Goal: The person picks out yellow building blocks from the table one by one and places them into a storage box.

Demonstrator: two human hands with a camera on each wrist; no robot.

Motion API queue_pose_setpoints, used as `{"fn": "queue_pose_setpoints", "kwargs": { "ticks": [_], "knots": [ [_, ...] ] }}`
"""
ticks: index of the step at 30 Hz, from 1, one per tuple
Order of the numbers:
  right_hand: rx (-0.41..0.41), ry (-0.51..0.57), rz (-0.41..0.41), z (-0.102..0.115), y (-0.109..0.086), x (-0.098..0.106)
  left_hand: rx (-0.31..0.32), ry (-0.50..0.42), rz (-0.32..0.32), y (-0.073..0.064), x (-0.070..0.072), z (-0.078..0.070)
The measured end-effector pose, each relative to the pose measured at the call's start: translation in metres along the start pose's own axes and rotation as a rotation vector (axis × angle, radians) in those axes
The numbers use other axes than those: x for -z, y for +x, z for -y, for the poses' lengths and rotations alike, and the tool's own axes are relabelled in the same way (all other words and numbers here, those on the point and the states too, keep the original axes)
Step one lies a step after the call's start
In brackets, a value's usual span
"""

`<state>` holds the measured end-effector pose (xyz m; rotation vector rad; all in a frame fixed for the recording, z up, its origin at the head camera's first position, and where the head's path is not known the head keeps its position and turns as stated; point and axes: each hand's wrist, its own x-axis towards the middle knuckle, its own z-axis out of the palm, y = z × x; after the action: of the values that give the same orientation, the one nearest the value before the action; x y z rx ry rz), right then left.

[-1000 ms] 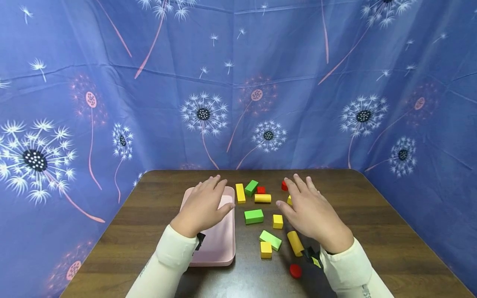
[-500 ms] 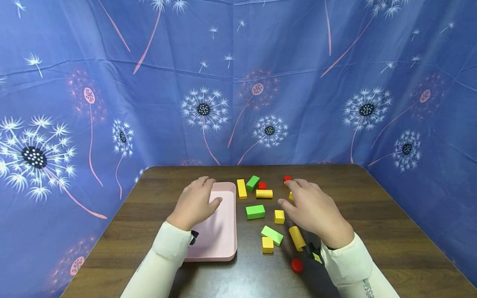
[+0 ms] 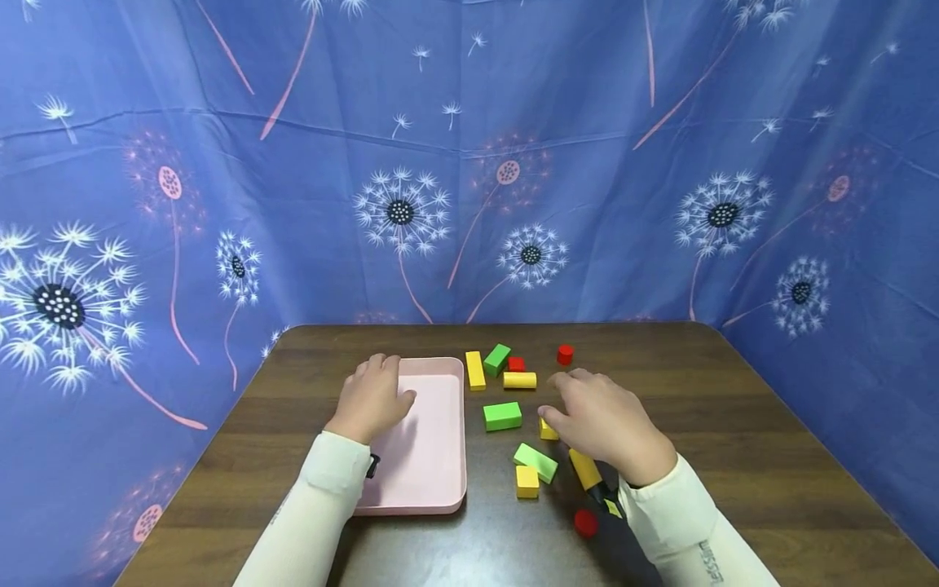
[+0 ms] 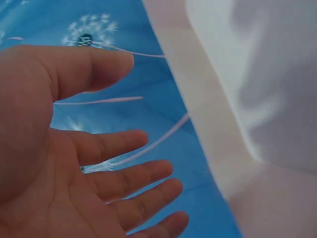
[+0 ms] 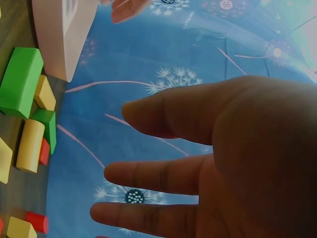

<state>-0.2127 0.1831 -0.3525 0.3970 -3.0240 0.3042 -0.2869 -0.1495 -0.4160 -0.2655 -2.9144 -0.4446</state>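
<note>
In the head view, my left hand [image 3: 370, 401] is over the left side of a pink tray [image 3: 433, 444], holding nothing. Its fingers and thumb are spread apart in the left wrist view. My right hand [image 3: 605, 420] hovers above the toy blocks, holding nothing, its fingers extended in the right wrist view. A yellow cube [image 3: 547, 431] shows partly from behind its thumb. Just below lies a yellow cylinder [image 3: 584, 469], partly covered by a black strap at the wrist. Left of this hand is a green block [image 3: 502, 417].
Farther back are a long yellow block [image 3: 475, 371], a dark green block [image 3: 496, 359], a yellow cylinder [image 3: 519, 381] and a red cylinder [image 3: 565, 354]. Nearer lie a light green block [image 3: 536, 462], a yellow cube [image 3: 526, 482] and a red disc [image 3: 585, 523]. Blue patterned cloth [image 3: 469, 163] surrounds the wooden table.
My left hand has shifted left, exposing more of the tray. The right hand has drawn slightly left and lower, uncovering the red cylinder and partly covering a yellow cube. The head view has tilted slightly.
</note>
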Motion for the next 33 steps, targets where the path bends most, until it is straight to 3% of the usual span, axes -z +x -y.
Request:
{"fn": "queue_pose_setpoints", "kwargs": {
  "ticks": [5,12,19,26,33],
  "knots": [
    [0.009,-0.013,0.018,-0.001,0.004,-0.005,0.048,0.010,0.038,0.003,-0.007,0.008],
    [0.006,-0.012,0.032,-0.005,0.008,-0.012,0.079,0.015,0.044,0.005,-0.012,0.012],
    [0.002,-0.009,0.061,-0.011,0.014,-0.017,0.117,0.019,0.016,0.006,-0.014,0.016],
    [-0.005,-0.018,0.097,-0.013,0.019,-0.023,0.149,-0.011,0.030,0.005,-0.017,0.024],
    [-0.004,0.000,0.133,-0.023,0.027,-0.035,0.162,0.042,-0.010,0.007,-0.021,0.030]
  ]
}}
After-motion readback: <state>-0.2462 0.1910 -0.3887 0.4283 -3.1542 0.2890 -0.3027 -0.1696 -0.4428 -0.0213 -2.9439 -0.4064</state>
